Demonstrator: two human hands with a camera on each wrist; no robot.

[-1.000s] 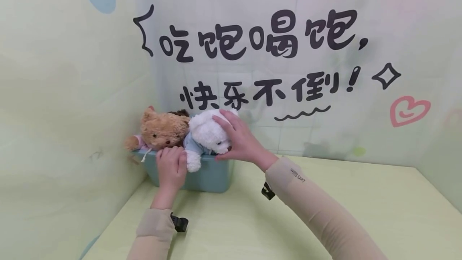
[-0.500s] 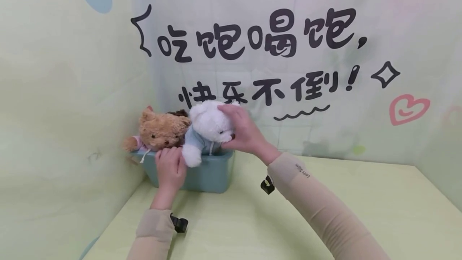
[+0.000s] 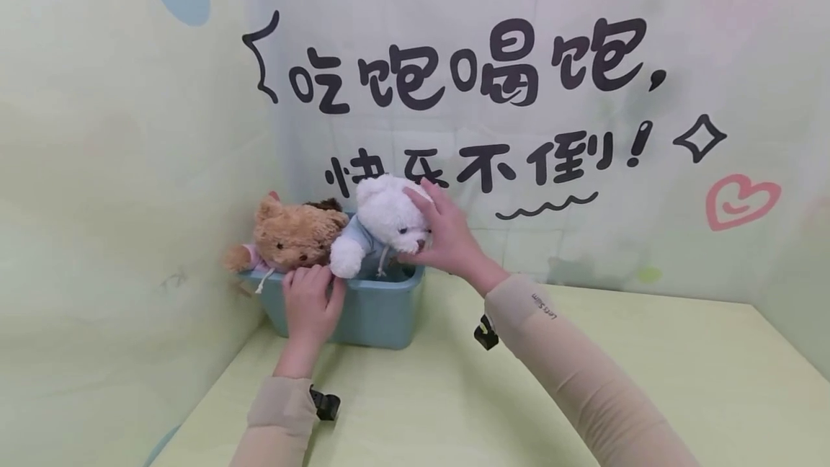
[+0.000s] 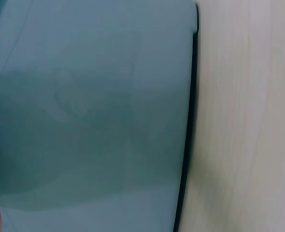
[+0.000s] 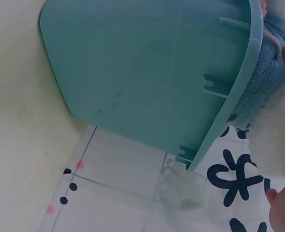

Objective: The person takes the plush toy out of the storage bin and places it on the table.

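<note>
A white teddy bear (image 3: pixel 387 209) in a light blue top leans over the right part of a blue-green plastic bin (image 3: pixel 382 317). My right hand (image 3: pixel 449 235) grips its head from the right, thumb near the muzzle. In the right wrist view, the bear's blue top (image 5: pixel 262 79) shows above the bin's rim. My left hand (image 3: pixel 311 305) holds the bin's front rim with its fingers bent over it. Just behind that hand, a brown teddy bear (image 3: pixel 300 233) in pink sits in the bin. The bin's side wall (image 4: pixel 94 121) fills much of the left wrist view.
Something dark brown and furry (image 3: pixel 327 204) shows behind the brown bear. The bin stands on a pale yellow-green table (image 3: pixel 519 373), close to the left wall (image 3: pixel 130 236) and a back wall (image 3: pixel 583 251) printed with large black characters.
The white bear has risen and tipped more upright in my right hand, which has moved slightly up and right. Dark bin interior now shows below it. My left hand stays on the rim.
</note>
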